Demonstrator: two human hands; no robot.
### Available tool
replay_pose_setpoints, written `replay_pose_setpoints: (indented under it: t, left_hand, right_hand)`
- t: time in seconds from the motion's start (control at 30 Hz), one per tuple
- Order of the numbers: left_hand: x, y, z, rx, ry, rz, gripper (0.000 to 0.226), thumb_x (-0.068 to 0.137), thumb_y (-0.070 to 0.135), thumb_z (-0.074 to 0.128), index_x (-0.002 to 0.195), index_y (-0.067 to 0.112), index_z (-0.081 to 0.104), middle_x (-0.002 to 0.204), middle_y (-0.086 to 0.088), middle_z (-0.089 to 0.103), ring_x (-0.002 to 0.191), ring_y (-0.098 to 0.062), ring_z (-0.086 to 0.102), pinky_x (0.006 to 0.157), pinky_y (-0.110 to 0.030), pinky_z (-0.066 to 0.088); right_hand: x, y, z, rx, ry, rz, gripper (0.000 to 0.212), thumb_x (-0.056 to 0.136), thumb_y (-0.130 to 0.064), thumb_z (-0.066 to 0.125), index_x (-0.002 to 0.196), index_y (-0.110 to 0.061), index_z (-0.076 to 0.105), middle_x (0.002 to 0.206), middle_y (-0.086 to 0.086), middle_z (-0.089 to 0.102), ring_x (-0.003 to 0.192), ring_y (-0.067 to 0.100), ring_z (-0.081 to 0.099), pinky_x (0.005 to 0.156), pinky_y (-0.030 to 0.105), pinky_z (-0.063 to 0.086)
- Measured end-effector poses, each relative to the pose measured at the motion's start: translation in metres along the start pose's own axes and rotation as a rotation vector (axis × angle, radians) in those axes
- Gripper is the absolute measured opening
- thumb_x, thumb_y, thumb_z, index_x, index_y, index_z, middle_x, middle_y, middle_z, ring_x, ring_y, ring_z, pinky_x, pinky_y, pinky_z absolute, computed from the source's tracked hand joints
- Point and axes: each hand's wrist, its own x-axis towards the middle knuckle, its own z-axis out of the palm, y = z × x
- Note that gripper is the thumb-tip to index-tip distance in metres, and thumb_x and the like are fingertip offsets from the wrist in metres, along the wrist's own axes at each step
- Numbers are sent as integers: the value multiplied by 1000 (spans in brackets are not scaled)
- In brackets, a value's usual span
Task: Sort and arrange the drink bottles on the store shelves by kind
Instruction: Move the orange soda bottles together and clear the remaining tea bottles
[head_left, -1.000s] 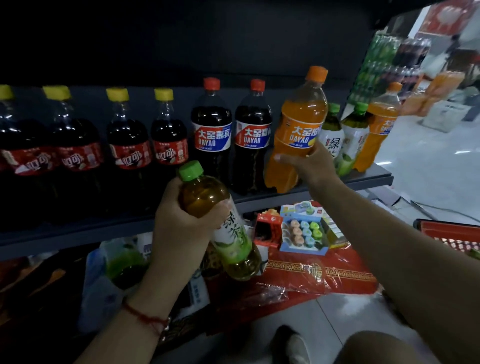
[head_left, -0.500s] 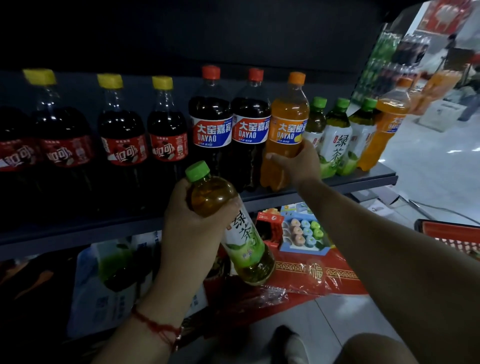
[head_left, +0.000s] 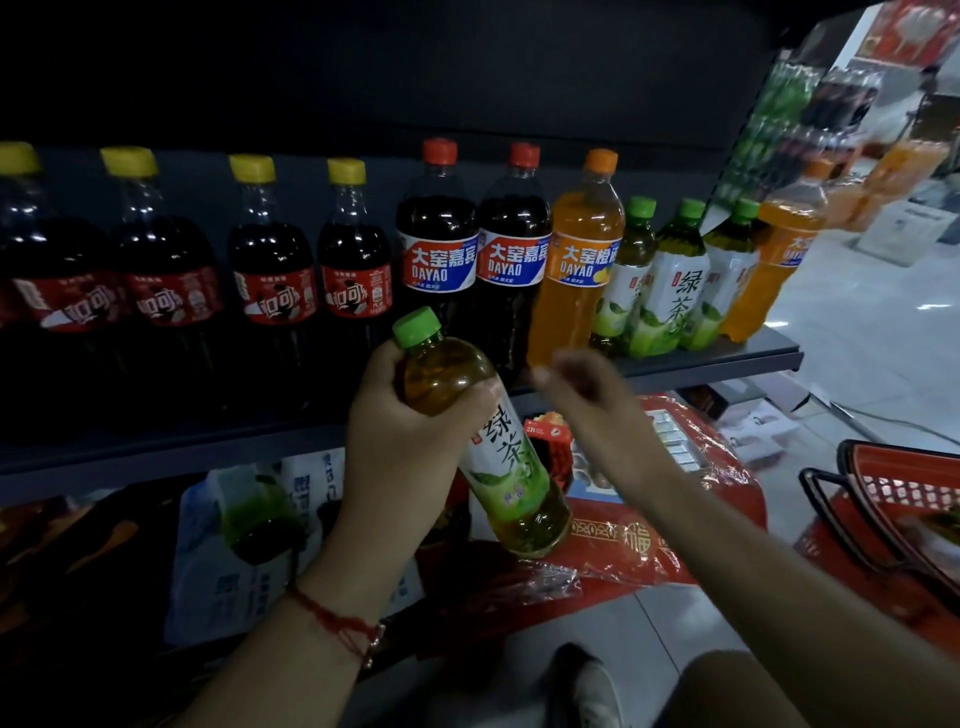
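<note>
1. Holding a green tea bottle (head_left: 483, 441) by its shoulder, the left hand (head_left: 400, 431) has its fingers wrapped round the amber upper part, just under the green cap; the bottle tilts, cap up and to the left, base down and to the right, in front of the shelf (head_left: 727, 364) and clear of it.
2. Hovering just right of that bottle, the right hand (head_left: 587, 395) is blurred and holds nothing; its fingers look loosely bent, near the foot of the orange Dayao soda (head_left: 582, 260) but apart from it.
3. On the shelf the kinds already run in groups: yellow-capped cola bottles (head_left: 270, 260) at left, two red-capped dark Dayao bottles (head_left: 478, 249), the orange soda, then three green tea bottles (head_left: 670, 275) with a second orange bottle (head_left: 784, 244) at the far right end.
4. The step in hand, as I judge it, is shelving the held tea with its own kind.
5. The next move calls for carrying it rightwards past the orange soda and standing it upright beside the other teas; room there looks tight, so the free hand may need to shift a neighbour.
6. The stray orange bottle at the right end likely belongs next to its twin.
</note>
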Motion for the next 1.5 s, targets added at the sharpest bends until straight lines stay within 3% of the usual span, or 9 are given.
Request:
replay_pose_setpoints:
  t: [0.07,0.17,0.27,0.63,0.73,0.87,1.0,1.3,1.5]
  left_hand:
    - [-8,7,-3,-17,-7,4,31,76,18,82,100,28,65,89,7,73,78,-7,72,63,-24,57]
    - [-19,25,-5,-21,-26,33,42,70,28,82,107,32,64,98,6,73,88,-11,72,73,-32,59]
    - [-28,52,-4,-26,-46,106,61,75,20,82,122,46,53,106,7,71,95,-9,70,80,-32,58]
    - [-15,212,-21,399,-342,560,90,77,32,83,145,53,28,133,19,54,116,0,59,97,-33,53]
    - [1,271,-27,662,-233,717,93,72,54,79,147,54,23,140,25,41,119,5,50,99,-29,48]
    - [23,340,-31,1069,0,1037,92,77,65,68,152,36,22,145,9,40,118,-1,43,90,-20,36]
    - [63,391,-30,1340,161,1299,88,80,64,59,152,24,28,141,-8,45,122,-22,49,94,-35,48]
    - [163,433,-18,1539,312,1278,87,82,60,64,151,23,27,114,-1,60,101,-19,57,86,-39,51]
    - [214,413,-14,1605,345,1114,80,87,55,61,152,22,27,122,-5,61,112,-27,55,90,-40,45]
  right_hand:
    - [-44,-9,-1,17,-296,33,43,81,-62,53,120,-44,52,109,-26,64,96,-7,63,80,17,49]
    - [-80,-17,-5,103,-443,45,42,88,-48,65,127,-42,53,113,-20,69,106,1,66,90,24,54]
    - [-91,-33,-12,125,-359,7,44,83,-28,76,123,-30,60,111,-5,73,103,14,69,90,37,56]
    - [-81,-157,-51,-44,-171,-295,46,71,-31,86,112,-32,65,97,-25,72,87,-6,68,70,14,53]
    - [-67,-202,-60,-24,-79,-393,42,71,-34,86,109,-32,68,94,-22,73,84,-6,68,67,12,52]
    - [-37,-264,-74,36,-5,-459,41,68,-39,86,106,-29,71,93,-11,76,83,5,72,78,33,61]
    - [5,-323,-79,47,71,-530,45,65,-47,83,104,-29,71,93,-9,75,85,8,72,80,40,60]
    - [100,-398,-69,55,94,-478,33,79,-33,79,108,-20,67,97,-4,72,89,12,69,84,34,58]
    - [142,-397,-51,84,126,-430,33,83,-30,75,113,-18,67,102,0,71,92,15,67,87,37,56]
